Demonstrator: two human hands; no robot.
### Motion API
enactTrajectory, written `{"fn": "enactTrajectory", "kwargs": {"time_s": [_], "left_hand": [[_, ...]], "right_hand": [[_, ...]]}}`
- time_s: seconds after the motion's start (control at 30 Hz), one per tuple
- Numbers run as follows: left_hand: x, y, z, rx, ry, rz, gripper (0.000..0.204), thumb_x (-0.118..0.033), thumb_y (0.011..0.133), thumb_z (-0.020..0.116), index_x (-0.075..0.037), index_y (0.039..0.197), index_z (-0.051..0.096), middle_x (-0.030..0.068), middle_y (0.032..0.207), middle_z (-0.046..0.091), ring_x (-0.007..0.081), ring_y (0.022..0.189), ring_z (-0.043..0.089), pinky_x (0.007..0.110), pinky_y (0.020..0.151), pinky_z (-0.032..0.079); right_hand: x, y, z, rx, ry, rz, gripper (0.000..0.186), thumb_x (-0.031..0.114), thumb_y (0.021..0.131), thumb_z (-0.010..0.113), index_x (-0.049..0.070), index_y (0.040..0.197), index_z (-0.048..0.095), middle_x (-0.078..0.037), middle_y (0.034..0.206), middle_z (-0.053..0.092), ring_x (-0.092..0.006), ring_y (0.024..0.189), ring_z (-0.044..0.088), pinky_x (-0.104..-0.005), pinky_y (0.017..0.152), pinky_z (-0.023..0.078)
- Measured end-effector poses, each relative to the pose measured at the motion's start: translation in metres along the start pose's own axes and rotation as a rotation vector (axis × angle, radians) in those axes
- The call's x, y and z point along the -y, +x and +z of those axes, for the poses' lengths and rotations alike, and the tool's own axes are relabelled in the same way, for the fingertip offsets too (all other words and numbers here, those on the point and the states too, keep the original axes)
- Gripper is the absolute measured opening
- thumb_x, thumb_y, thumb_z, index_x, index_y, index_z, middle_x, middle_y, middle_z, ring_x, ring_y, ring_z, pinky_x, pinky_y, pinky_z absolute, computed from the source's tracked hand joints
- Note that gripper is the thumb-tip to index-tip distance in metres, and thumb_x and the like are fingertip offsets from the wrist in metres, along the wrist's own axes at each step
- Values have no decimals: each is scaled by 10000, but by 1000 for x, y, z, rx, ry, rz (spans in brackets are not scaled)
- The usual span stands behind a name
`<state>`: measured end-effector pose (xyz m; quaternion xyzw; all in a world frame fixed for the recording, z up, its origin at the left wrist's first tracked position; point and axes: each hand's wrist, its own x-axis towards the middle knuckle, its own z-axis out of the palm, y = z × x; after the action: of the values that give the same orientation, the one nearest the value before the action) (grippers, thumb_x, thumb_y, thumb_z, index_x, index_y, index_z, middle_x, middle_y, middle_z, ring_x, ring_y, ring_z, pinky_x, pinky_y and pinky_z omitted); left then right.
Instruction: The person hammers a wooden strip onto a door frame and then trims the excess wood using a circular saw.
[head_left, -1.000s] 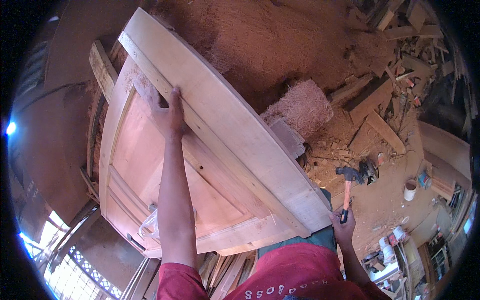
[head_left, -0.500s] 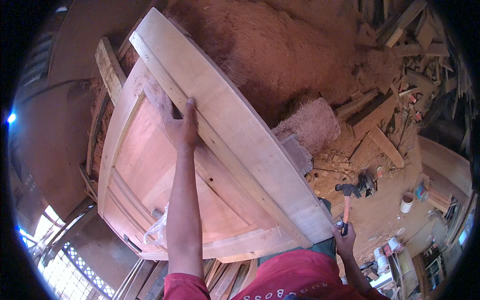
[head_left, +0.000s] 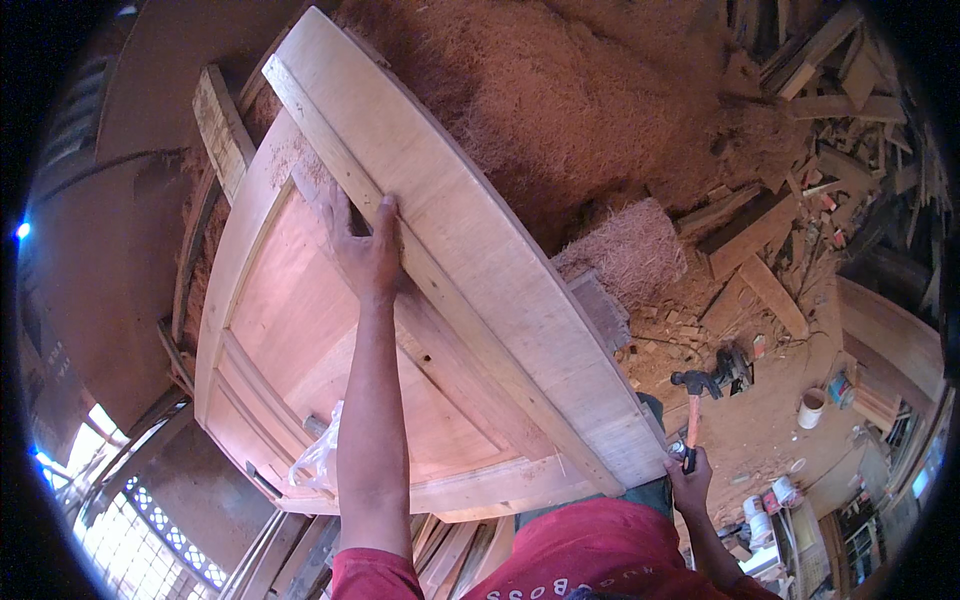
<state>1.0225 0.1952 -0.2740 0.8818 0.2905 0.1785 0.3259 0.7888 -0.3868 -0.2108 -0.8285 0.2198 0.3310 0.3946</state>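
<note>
Holding hammer (head_left: 694, 417) w/ R grip (head_left: 689, 478)

The hammer (head_left: 694, 412) is black and orange, the wooden panel (head_left: 272, 285) pinkish tan, the shirt (head_left: 590, 535) red.

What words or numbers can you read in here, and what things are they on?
Red shirt: pale capital letters across the front, which I won't copy out.
White tubs, lower right: markings too small to read.
Brown panel, far left: faint marks, too blurred to read.
Claw hammer: none visible.

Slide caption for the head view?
Left hand against a wooden strip on a panelled workpiece; right hand holds a hammer.
</note>
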Motion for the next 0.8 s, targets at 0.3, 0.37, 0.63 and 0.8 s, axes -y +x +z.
{"fn": "enactTrajectory", "kwargs": {"time_s": [0.3, 0.37, 0.63, 0.8], "left_hand": [[-1, 0, 4, -9, 10, 9, 751, -307, 858, 752, 85, 1427, 458, 274, 1504, 419, 370, 1446, 354, 420, 1193, 277], [1, 0, 4, -2, 16, 5, 758, -318, 857, 752, 83, 1429, 457, 274, 1506, 418, 373, 1446, 355, 419, 1192, 278], [5, -2, 5, -44, 11, 42, 544, -196, 889, 711, 31, 1354, 544, 185, 1398, 524, 310, 1322, 479, 404, 1124, 349], [10, -1, 4, -31, -26, 10, 677, -277, 867, 734, 51, 1408, 494, 239, 1483, 446, 346, 1418, 383, 415, 1178, 288]], "right_hand": [[-3, 0, 3, -8, 36, 1, 403, 227, 841, 788, -10, 1069, 555, -99, 863, 701, -166, 799, 667, -332, 731, 535], [3, 0, 3, -3, 12, 6, 399, 228, 841, 787, -8, 1062, 553, -101, 868, 704, -167, 801, 668, -331, 731, 536], [-7, -1, 5, -19, 45, -1, 405, 226, 841, 788, -9, 1074, 554, -118, 890, 712, -185, 808, 680, -333, 738, 537], [-10, 0, 4, -13, 16, 4, 412, 217, 845, 783, -17, 1099, 557, -117, 885, 689, -206, 844, 697, -348, 761, 545]]}}
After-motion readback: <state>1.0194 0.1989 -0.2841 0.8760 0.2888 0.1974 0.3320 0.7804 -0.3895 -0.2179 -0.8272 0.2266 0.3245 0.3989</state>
